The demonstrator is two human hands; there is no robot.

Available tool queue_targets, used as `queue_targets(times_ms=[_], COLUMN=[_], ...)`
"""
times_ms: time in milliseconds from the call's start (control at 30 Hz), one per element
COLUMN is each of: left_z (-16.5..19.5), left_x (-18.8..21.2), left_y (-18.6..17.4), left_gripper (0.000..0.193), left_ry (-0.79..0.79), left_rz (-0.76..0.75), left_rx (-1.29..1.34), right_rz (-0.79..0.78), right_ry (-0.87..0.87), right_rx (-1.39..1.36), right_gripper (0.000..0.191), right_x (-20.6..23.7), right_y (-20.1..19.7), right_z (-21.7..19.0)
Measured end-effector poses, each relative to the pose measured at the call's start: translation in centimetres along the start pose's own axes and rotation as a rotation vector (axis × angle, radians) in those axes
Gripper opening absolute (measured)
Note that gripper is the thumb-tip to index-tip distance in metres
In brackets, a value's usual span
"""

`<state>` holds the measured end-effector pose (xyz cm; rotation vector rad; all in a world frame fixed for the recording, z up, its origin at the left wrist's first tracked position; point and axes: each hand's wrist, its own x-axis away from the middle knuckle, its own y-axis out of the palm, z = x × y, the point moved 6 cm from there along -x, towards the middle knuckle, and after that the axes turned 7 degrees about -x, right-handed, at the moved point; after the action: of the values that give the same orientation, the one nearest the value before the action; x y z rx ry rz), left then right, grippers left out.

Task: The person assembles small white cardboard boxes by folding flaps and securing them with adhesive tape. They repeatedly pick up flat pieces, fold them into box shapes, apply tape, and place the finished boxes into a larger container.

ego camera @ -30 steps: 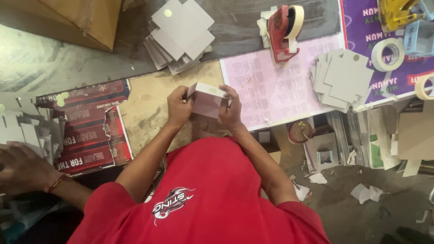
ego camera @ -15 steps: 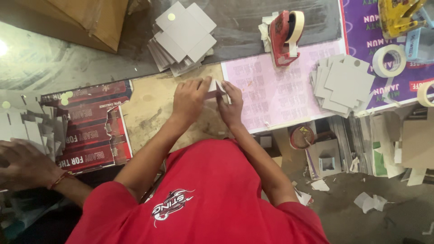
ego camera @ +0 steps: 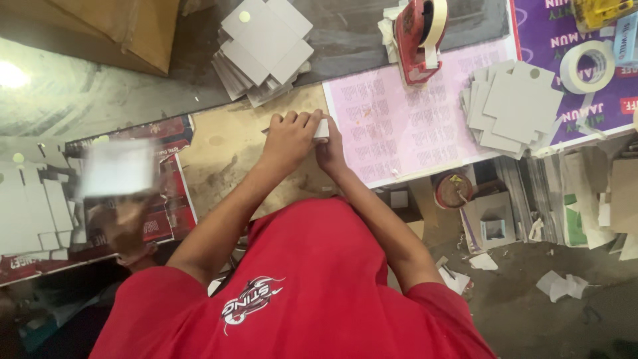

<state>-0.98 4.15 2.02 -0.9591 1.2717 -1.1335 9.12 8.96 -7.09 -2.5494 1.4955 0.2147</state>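
Since the earlier frame the box is pressed flat and a co-worker's hand (ego camera: 123,226) lifts a blurred card. Left hand (ego camera: 290,136) covers the flattened white box (ego camera: 321,129), right hand (ego camera: 330,149) pinching its right end. It lies lengthwise left-right on the brown cardboard sheet (ego camera: 229,156), beside the pink printed sheet (ego camera: 399,119).

Two stacks of grey cardboard squares (ego camera: 266,50) (ego camera: 515,106), one red tape dispenser (ego camera: 419,36), one white tape roll (ego camera: 588,66)

Single head-worn view, aimed straight down from above, worktable (ego camera: 219,159) seen across the 12 o'clock half, floor (ego camera: 531,312) at 5 o'clock, hands framed at moderate closeness near centre.
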Motion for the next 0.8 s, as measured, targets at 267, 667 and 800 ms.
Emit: queue_targets(times_ms=[267, 667, 800], left_z=[0.2, 0.1, -0.3], left_x=[0.6, 0.4, 0.0], left_y=[0.0, 0.8, 1.1], left_gripper=[0.061, 0.06, 0.061], left_ry=[0.072, 0.054, 0.049], left_rz=[0.007, -0.032, -0.034], left_rx=[-0.14, -0.123, -0.099], right_rz=[-0.062, 0.466, 0.261], right_ry=[0.079, 0.052, 0.378], right_rx=[0.124, 0.771, 0.501], right_gripper=[0.039, 0.02, 0.021], right_x=[0.2, -8.2, -13.2], right_y=[0.0, -23.4, -25.3], right_z=[0.5, -4.4, -0.5])
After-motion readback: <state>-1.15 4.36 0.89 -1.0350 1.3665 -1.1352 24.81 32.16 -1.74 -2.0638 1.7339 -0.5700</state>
